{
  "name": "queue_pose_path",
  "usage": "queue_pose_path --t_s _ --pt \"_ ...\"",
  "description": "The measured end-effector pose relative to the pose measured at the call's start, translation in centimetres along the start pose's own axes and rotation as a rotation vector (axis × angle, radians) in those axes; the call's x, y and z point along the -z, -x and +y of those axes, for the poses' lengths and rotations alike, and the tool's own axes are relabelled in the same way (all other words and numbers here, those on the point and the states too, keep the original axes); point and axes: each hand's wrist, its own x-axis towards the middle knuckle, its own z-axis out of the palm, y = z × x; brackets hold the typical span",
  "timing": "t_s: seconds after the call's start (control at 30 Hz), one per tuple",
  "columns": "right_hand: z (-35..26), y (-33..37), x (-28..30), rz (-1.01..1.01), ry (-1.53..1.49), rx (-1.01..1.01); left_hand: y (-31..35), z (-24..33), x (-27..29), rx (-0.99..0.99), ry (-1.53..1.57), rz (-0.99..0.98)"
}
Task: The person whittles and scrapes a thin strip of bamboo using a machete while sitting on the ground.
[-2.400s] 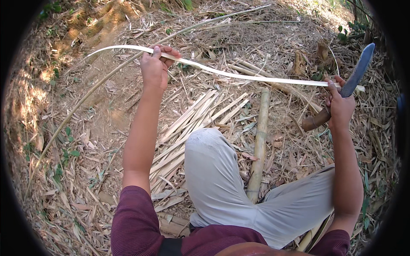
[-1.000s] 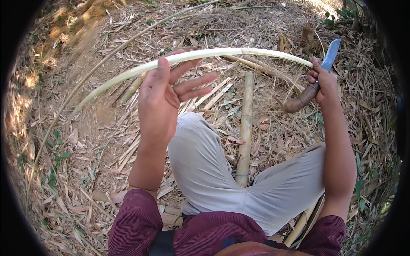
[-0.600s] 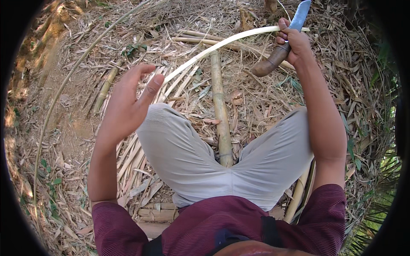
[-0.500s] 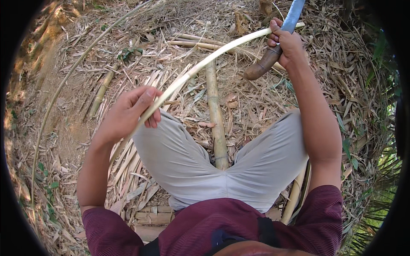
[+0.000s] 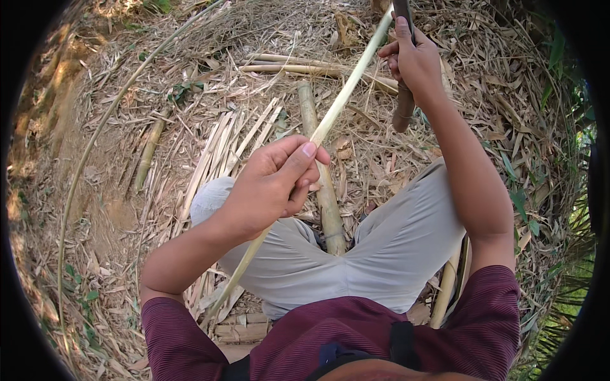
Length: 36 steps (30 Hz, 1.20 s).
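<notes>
A long pale bamboo strip slants from the far right of centre down to the lower left, passing over my left thigh. My left hand pinches it between thumb and fingers near the middle of the view. My right hand, farther off to the right, is closed round a machete. Its brown wooden handle points down toward me, and the dark blade rises past the top edge. The thumb lies along the base of the blade. The strip's far end is beside the blade; whether they touch, I cannot tell.
A bamboo pole lies on the ground between my legs. Several split strips are piled beside my left knee, with more bamboo pieces beyond. A long thin cane curves along the left. Dry leaves cover the ground.
My left hand has moved right and in toward the middle along with the strip, which now slants more steeply. The machete has turned more upright, its blade now seen nearly edge-on.
</notes>
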Motion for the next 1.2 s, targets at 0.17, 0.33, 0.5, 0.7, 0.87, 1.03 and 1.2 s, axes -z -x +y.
queue_pose_path --t_s 0.17,0.33,0.5,0.7,0.87,1.03,1.2 --pt "-2.9 5.6 -0.3 -0.216 0.469 0.443 -3.1 1.8 2.3 -0.121 0.03 0.041" --pt "-1.5 7.6 -1.8 -0.331 0.678 0.817 -5.0 3.1 1.8 0.07 -0.068 -0.03" --pt "-2.1 7.8 -2.1 -0.373 0.751 0.621 -6.2 2.2 2.3 -0.169 -0.353 0.102" --pt "-1.0 7.1 -2.2 -0.322 0.802 0.586 -6.4 3.1 2.0 0.001 -0.358 -0.067" --pt "-0.1 7.1 -2.8 -0.341 0.886 0.576 -6.1 1.3 1.9 -0.182 -0.557 0.066" --pt "0.7 6.0 -3.4 -0.223 0.882 0.806 -6.3 -0.4 2.7 -0.419 -0.734 0.132" --pt "0.7 5.0 -3.9 -0.208 0.896 0.856 -6.2 0.2 2.5 -0.316 -0.495 0.186"
